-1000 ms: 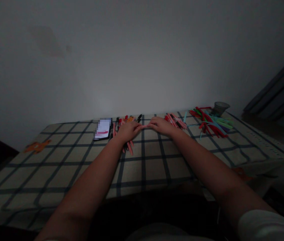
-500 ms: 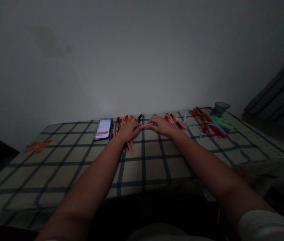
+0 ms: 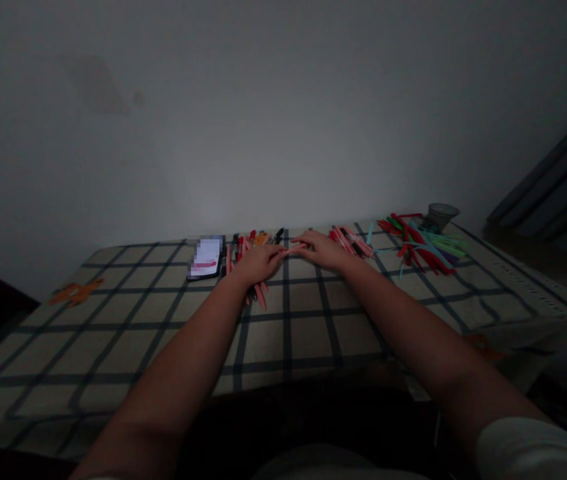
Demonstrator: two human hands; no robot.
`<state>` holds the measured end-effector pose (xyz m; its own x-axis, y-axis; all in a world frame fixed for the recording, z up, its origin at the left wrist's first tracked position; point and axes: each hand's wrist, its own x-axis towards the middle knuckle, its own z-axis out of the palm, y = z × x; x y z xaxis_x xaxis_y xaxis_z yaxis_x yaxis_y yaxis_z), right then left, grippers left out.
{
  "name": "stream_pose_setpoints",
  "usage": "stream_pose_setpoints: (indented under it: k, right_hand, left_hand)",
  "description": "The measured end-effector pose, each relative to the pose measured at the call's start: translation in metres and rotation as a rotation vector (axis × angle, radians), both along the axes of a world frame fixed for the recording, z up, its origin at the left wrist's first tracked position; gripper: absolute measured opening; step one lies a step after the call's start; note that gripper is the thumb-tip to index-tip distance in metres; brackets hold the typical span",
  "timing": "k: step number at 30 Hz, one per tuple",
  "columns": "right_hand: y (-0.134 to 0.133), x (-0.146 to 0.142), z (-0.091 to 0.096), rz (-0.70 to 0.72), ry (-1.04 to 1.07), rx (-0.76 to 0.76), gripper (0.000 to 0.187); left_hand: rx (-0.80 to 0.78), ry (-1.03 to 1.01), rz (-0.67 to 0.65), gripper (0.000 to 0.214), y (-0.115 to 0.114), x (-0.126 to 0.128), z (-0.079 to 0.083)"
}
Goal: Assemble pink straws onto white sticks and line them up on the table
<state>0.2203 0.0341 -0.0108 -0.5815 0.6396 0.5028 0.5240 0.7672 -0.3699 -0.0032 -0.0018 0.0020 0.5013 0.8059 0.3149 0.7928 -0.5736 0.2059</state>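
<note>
Both my arms reach far across a checked tablecloth (image 3: 313, 333). My left hand (image 3: 258, 262) and my right hand (image 3: 321, 249) meet at the fingertips over a thin pink pen (image 3: 295, 250), each pinching one end of it. Under and behind my left hand lies a heap of pink and red pens (image 3: 253, 247), some poking out below the wrist. To the right of my right hand lies a second bunch of pink and dark pens (image 3: 351, 240).
A phone (image 3: 205, 257) with a lit screen lies left of the pens. A pile of red, green and blue strips (image 3: 421, 243) and a clear cup (image 3: 440, 215) sit at the far right. An orange patch (image 3: 74, 292) marks the cloth at left. A wall stands close behind.
My two hands have drawn slightly closer together on the pink pen, which shows less between them than before. Nothing else on the table has moved.
</note>
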Motion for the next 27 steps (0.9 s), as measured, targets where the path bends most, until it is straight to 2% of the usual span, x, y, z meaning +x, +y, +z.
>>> stream_pose_setpoints:
  k: [4, 12, 21, 27]
  right_hand:
    - [-0.002, -0.001, 0.002, 0.047, -0.057, -0.011, 0.029]
    - [0.001, 0.006, 0.008, -0.01, 0.05, 0.125, 0.019]
    - [-0.001, 0.008, 0.014, -0.162, 0.061, 0.221, 0.015]
    - [-0.002, 0.009, 0.017, -0.202, 0.103, 0.236, 0.015]
  left_hand:
    - [-0.019, 0.001, -0.025, 0.041, 0.002, 0.0, -0.002]
    - [0.0, -0.025, 0.001, 0.043, -0.002, 0.0, 0.001]
    - [0.012, -0.005, 0.054, 0.041, -0.003, -0.002, 0.003]
    - [0.054, 0.006, 0.124, 0.038, -0.002, -0.003, 0.002]
